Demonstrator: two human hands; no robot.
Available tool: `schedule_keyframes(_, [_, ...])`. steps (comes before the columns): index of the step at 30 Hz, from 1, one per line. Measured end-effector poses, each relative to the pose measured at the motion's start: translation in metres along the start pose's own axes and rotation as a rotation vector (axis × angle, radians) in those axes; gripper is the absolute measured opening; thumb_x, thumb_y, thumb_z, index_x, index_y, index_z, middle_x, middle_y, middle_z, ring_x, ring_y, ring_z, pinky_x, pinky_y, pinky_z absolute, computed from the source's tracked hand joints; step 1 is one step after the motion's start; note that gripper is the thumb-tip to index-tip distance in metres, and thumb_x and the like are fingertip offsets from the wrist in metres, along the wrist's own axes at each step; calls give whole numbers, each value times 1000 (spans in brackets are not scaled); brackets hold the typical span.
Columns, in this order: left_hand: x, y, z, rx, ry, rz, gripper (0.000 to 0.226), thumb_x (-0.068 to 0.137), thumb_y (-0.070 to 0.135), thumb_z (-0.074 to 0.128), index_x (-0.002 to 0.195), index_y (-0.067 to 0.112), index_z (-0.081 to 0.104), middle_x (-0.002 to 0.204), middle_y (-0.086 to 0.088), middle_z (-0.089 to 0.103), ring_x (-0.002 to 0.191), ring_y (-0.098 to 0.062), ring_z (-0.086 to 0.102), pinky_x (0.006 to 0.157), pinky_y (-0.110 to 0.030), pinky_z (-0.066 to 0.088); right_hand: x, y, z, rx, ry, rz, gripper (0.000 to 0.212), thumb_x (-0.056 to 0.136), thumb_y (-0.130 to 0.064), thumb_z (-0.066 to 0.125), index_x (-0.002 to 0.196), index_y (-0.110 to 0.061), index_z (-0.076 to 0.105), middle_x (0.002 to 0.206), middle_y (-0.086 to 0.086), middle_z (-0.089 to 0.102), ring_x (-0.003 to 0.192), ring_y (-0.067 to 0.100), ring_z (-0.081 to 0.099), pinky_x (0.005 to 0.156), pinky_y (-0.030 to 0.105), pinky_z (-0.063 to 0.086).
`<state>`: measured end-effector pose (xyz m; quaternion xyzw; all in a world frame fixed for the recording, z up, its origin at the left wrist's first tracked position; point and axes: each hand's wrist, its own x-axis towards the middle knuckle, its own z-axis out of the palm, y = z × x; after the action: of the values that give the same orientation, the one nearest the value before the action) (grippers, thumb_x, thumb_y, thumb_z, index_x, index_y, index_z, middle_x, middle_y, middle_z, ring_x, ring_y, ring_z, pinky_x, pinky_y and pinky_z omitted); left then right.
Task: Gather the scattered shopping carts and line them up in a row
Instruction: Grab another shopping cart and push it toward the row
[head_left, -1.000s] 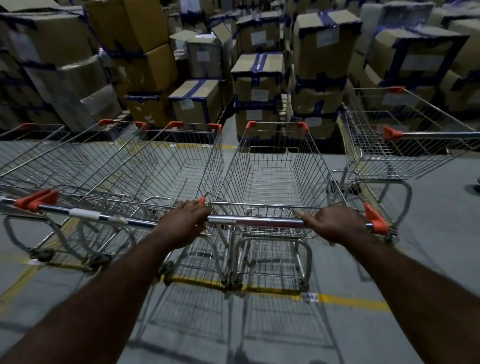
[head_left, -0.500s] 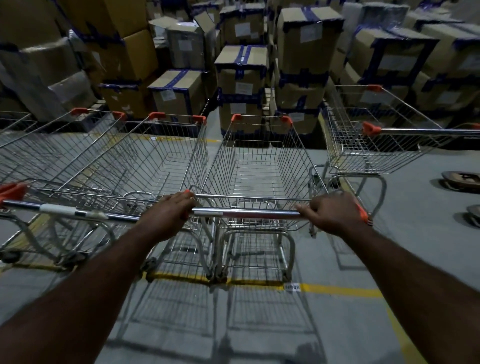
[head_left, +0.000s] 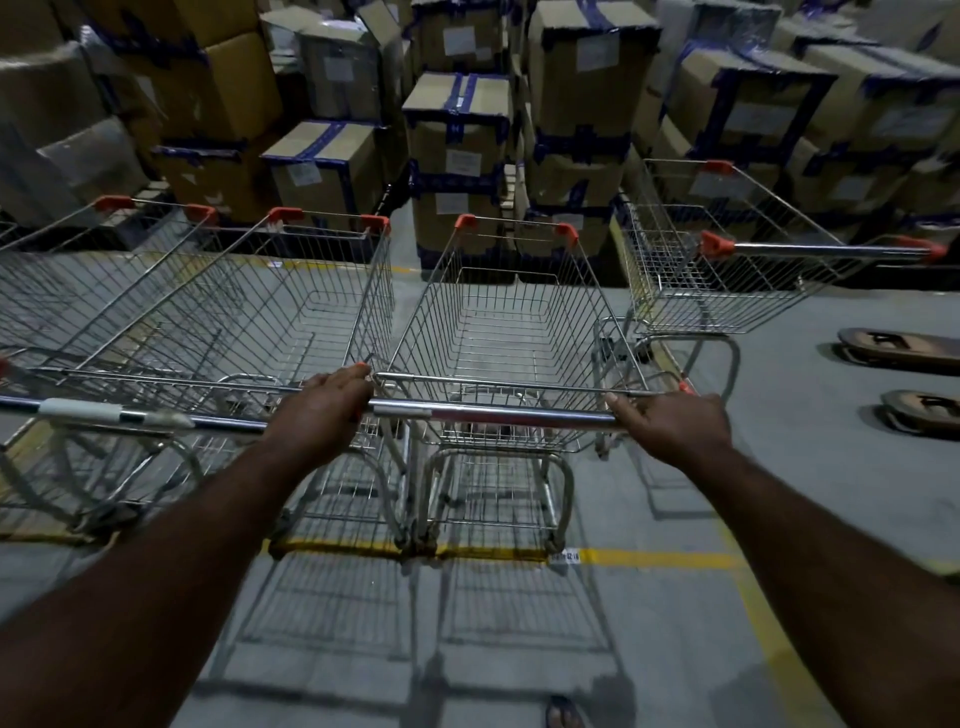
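Both hands are wrapped around the handle bar (head_left: 493, 414) of the cart (head_left: 498, 332) directly ahead: the left hand (head_left: 324, 410) curled over the bar's left end, the right hand (head_left: 670, 423) closed over its right end, by the orange end cap. The cart's long axis runs straight away from the person toward the stacked boxes (head_left: 462, 156), and its left side stands just beside the neighbouring cart (head_left: 270, 306), parallel with it, rear wheels near the yellow floor line (head_left: 660, 558). The relation that matters next, I judge, is the stray cart (head_left: 727, 270) ahead and to the right — it sits turned across the row, its handle pointing right, nearer the right hand and apart from the line. A pair of sandals (head_left: 904, 374) lies on the floor beyond it. The boxes carry pale paper labels, and a small tag sits on the floor line, but the writing is too dim and small to read — no brand can be made out.
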<state>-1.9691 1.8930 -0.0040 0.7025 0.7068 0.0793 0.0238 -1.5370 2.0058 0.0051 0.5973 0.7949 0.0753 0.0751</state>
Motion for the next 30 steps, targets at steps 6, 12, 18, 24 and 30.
schedule_keyframes(6, [0,-1,2,-14,30,27,13,94,16,59,104,24,58,155,1,42,125,-38,53,95,-48,48,4,-3,0,30,-45,2,91,90,-78,-1,82,-32,77,66,-8,59,74,15,57,97,45,38])
schedule_keyframes(12, [0,-7,6,-7,26,16,16,95,23,55,105,34,48,156,7,39,126,-40,52,85,-57,54,6,-3,-1,37,-54,-4,89,94,-74,1,80,-29,77,66,-7,59,72,14,54,99,46,37])
schedule_keyframes(18, [-2,1,3,8,54,3,19,95,16,57,111,25,57,155,1,42,130,-41,49,92,-57,52,6,-3,-5,49,-84,3,90,94,-73,1,81,-25,76,65,-6,56,73,15,54,100,46,37])
schedule_keyframes(24, [-4,2,2,6,41,-15,17,95,17,58,109,26,59,154,1,44,130,-43,48,92,-57,51,11,1,5,112,28,-3,93,87,-77,-2,106,-29,76,101,3,70,102,23,61,97,48,40])
schedule_keyframes(30, [-7,12,-4,17,54,-24,18,92,10,63,109,16,65,152,-5,46,129,-41,50,96,-55,49,12,2,5,151,44,-2,92,86,-77,1,120,-29,71,122,8,65,117,25,55,101,50,39])
